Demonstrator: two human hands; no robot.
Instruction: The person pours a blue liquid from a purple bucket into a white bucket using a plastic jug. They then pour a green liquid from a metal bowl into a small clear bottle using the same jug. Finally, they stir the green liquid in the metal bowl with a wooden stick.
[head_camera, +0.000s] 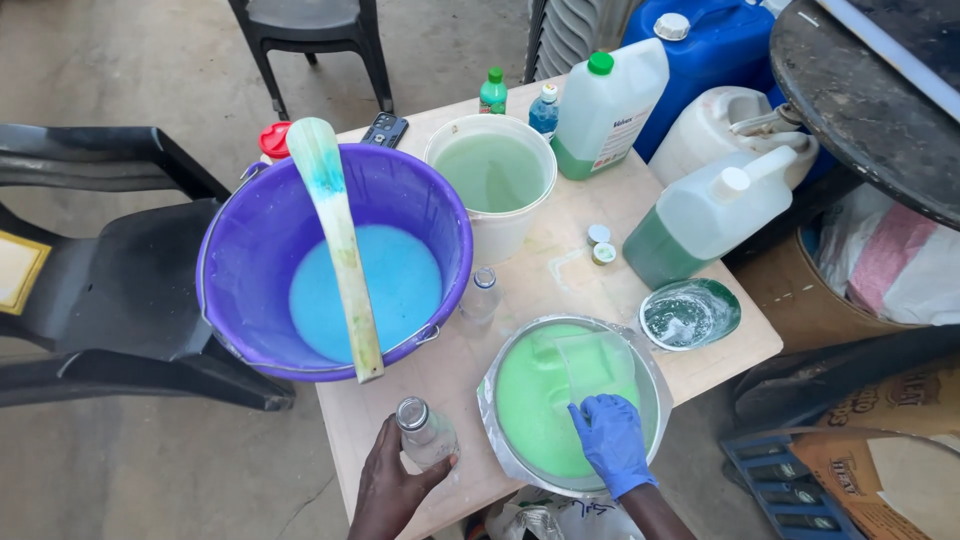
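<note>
Gripping a small clear bottle (426, 433) near the front edge of the bench (560, 275), the bare left hand (392, 487) had its fingers curled round the lower body of the bottle, which stood upright with its mouth uncapped. The right hand (612, 441), in a blue glove, was closed on the rim of a clear plastic jug (592, 368) that dipped into the pale green liquid filling a metal bowl (572, 402). The bottle stood just beside this bowl, to its left.

Behind them, a purple bucket (335, 260) held blue liquid, and a long pale stirring paddle (338, 235) leaned across it, its lower end resting over the near rim. A second small clear bottle (481, 297) stood between the bucket and the bowl. Farther back sat a white pail (493, 180) of greenish liquid, and beside it a white jerrycan (603, 108) with a green cap. Another jerrycan (712, 214), partly filled with green liquid, stood at the right, with a green lid (691, 313) lying near it. Two small caps (600, 244) lay on the bench between them.
</note>
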